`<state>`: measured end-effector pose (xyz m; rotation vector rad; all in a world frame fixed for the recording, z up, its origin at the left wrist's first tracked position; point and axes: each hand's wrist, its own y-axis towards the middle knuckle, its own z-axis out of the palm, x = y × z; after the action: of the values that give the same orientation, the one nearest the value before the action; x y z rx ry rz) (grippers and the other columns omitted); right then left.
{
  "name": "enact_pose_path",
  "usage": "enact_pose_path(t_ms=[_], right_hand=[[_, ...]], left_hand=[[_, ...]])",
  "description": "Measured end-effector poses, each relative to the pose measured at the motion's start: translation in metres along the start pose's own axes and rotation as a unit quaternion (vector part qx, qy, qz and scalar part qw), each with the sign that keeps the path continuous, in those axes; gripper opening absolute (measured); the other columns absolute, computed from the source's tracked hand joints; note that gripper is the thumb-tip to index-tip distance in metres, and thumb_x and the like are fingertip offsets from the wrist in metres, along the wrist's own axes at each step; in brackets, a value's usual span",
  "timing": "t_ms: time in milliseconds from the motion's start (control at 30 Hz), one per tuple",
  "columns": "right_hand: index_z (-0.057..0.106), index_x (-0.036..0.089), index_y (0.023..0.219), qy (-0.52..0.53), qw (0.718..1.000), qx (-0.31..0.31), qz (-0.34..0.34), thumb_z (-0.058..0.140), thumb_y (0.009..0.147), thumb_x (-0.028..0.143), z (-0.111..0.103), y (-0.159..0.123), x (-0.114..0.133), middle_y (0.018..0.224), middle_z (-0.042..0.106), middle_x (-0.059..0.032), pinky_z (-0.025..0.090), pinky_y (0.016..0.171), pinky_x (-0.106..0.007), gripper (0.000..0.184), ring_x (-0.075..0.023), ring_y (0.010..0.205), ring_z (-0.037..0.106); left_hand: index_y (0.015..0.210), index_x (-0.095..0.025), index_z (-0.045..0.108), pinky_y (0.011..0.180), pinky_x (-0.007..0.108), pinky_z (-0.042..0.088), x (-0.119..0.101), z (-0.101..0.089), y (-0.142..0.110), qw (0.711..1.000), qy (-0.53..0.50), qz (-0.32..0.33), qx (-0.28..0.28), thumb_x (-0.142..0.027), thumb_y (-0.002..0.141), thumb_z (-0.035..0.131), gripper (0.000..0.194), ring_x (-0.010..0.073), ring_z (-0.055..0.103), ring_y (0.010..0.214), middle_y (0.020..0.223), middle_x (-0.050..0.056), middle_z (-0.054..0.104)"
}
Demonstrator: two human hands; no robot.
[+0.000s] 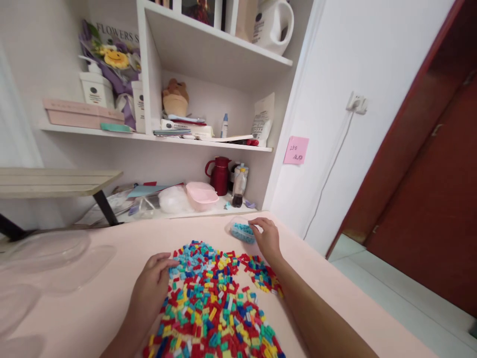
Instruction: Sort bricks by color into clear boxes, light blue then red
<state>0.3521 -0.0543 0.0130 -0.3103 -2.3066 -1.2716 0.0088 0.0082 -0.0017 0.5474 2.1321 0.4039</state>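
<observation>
My left hand [151,281] is at the left edge of a wide pile of small plastic building bricks [208,308]. Its fingers are stretched out, with the tips touching the light-blue bricks [192,261]. Over the right rim of a small clear plastic box [233,229] is my right hand [268,237]. Thumb and forefinger are pinched together there; whatever may be between them is too small to make out. Light-blue bricks [243,231] lie inside the box. The pile mixes red, yellow, green, blue and white pieces, with a smaller cluster [263,275] beside my right forearm.
Clear plastic lids or trays [78,268] lie on the pink tabletop [122,303] at left. Behind the table, a low shelf holds a pink bowl [201,195], a red jug [219,176] and a bottle of dark liquid [239,189]. A slatted wooden surface [55,182] juts in at left.
</observation>
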Motion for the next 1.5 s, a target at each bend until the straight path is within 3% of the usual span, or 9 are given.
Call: enact_pose_path(t_ms=[133,300,467,667,800,1067,1500], right_hand=[[0.074,0.022,0.104,-0.006,1.000,0.008,0.018,0.052,0.088,0.030,-0.001,-0.001,-0.006,0.103,0.068,-0.0103,0.045,0.091,-0.044,0.028,-0.0275,0.100,0.060],[0.074,0.022,0.098,0.068,0.997,0.009,-0.018,0.049,0.089,0.026,-0.003,-0.002,0.026,0.100,0.070,-0.0085,0.046,0.091,-0.041,0.027,-0.0250,0.098,0.061],[0.073,0.023,0.097,0.156,0.973,0.164,-0.052,0.050,0.090,0.022,0.007,-0.023,0.066,0.095,0.072,-0.0047,0.050,0.078,-0.032,0.025,-0.0194,0.087,0.064],[0.071,0.030,0.113,0.034,0.955,0.270,-0.117,0.055,0.087,0.014,0.025,-0.050,0.072,0.109,0.063,-0.0066,0.047,0.089,-0.034,0.035,-0.0211,0.097,0.061],[0.072,0.035,0.114,-0.020,0.949,0.276,-0.148,0.053,0.090,0.014,0.031,-0.052,0.068,0.104,0.064,-0.0066,0.045,0.089,-0.035,0.037,-0.0219,0.097,0.060],[0.075,0.029,0.099,0.020,0.948,0.300,-0.109,0.061,0.086,0.017,0.034,-0.048,0.065,0.097,0.068,-0.0041,0.043,0.091,-0.035,0.022,-0.0214,0.096,0.061],[0.075,0.029,0.097,0.042,0.943,0.302,-0.130,0.058,0.087,0.011,0.036,-0.050,0.065,0.100,0.069,-0.0035,0.044,0.090,-0.034,0.027,-0.0204,0.097,0.061]], left_hand=[[0.077,-0.025,0.077,0.095,0.038,0.053,-0.001,-0.001,0.000,1.000,-0.003,-0.015,0.005,-0.026,0.079,0.042,0.036,0.0222,0.066,0.103,0.107,0.006,0.069],[0.076,-0.025,0.076,0.097,0.038,0.051,-0.004,-0.001,-0.002,1.000,-0.010,-0.016,0.005,-0.025,0.078,0.041,0.035,0.0215,0.065,0.104,0.107,0.006,0.068],[0.075,-0.024,0.076,0.097,0.037,0.051,-0.008,-0.003,-0.003,1.000,-0.013,-0.016,0.012,-0.024,0.078,0.040,0.036,0.0207,0.065,0.103,0.106,0.006,0.068],[0.074,-0.024,0.076,0.093,0.035,0.053,-0.010,-0.004,-0.003,1.000,-0.027,-0.008,0.007,-0.024,0.078,0.042,0.034,0.0199,0.067,0.099,0.101,0.005,0.071],[0.071,-0.025,0.074,0.090,0.034,0.054,-0.011,-0.003,-0.004,0.999,-0.038,0.000,0.006,-0.019,0.077,0.041,0.034,0.0186,0.068,0.094,0.095,0.003,0.072],[0.074,-0.025,0.074,0.091,0.035,0.053,-0.011,-0.004,-0.004,0.999,-0.040,-0.008,0.027,-0.020,0.079,0.041,0.035,0.0189,0.067,0.095,0.096,0.003,0.073],[0.074,-0.025,0.074,0.090,0.036,0.054,-0.007,-0.004,-0.003,0.999,-0.035,0.007,0.033,-0.023,0.077,0.042,0.032,0.0200,0.068,0.094,0.095,0.002,0.075]])
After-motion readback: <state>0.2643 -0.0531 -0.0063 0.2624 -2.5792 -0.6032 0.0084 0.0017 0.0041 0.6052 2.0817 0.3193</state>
